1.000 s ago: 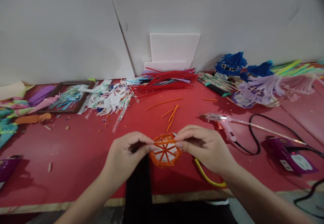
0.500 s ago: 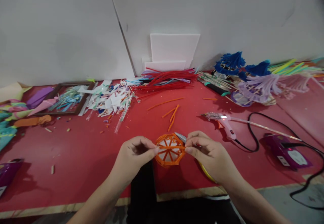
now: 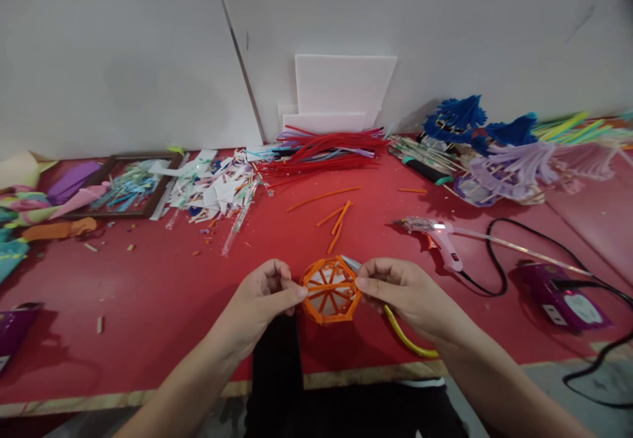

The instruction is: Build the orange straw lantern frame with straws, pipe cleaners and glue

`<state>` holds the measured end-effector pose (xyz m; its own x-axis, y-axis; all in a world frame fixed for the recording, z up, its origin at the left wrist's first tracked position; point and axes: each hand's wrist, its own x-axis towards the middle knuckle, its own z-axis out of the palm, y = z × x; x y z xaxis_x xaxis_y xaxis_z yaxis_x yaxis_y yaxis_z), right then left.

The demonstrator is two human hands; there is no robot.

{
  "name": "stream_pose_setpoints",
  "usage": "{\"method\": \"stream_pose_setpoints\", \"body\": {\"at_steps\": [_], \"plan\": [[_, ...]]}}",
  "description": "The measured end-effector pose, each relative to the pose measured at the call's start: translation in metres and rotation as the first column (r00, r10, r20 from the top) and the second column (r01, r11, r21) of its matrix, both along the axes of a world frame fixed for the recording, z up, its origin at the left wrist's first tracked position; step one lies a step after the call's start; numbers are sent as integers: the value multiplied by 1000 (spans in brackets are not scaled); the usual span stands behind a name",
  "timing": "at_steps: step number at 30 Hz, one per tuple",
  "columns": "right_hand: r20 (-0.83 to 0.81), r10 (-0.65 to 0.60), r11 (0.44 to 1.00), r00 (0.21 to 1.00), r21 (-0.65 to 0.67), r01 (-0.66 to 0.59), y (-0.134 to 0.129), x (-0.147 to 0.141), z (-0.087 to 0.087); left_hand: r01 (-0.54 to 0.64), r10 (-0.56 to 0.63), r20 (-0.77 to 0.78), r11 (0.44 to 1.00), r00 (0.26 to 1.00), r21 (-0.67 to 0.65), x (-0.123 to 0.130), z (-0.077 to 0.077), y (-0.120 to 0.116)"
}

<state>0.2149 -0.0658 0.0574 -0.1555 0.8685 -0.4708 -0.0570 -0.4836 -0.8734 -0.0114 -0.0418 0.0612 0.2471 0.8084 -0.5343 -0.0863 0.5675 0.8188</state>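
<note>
An orange pipe-cleaner piece lies across an orange wheel-like frame with spokes and a pale centre. My left hand pinches the left end of that piece between thumb and forefinger. At its right end, the thumb and fingers of my right hand are closed on it. Beneath my right hand is a cutting tool with a yellow handle and a grey metal tip; its middle is hidden. Several cut orange pipe-cleaner pieces lie just beyond the frame.
A pink glue gun with a black cord rests at right, near a purple box. Red pipe cleaners lie at the back. White scraps and a brown frame sit left, blue and lilac models right.
My right hand has moved slightly left towards the frame, and more of the yellow handle shows. The pipe-cleaner piece now bows slightly across the frame. The view has shifted a little.
</note>
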Motion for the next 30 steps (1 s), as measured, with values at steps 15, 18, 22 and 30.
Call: {"method": "stream_pose_setpoints", "body": {"at_steps": [15, 18, 22, 30], "plan": [[105, -21, 992, 994, 127, 8, 16, 10, -1, 16, -14, -53, 998, 998, 53, 10, 3, 8], [72, -39, 992, 997, 121, 30, 19, 8, -1, 2, 1, -43, 998, 999, 57, 12, 2, 9], [23, -83, 988, 996, 129, 79, 20, 11, -5, -21, 22, -10, 999, 1000, 45, 13, 0, 10], [622, -202, 868, 757, 471, -156, -16, 48, -55, -57, 56, 20, 998, 998, 27, 10, -2, 10]]}}
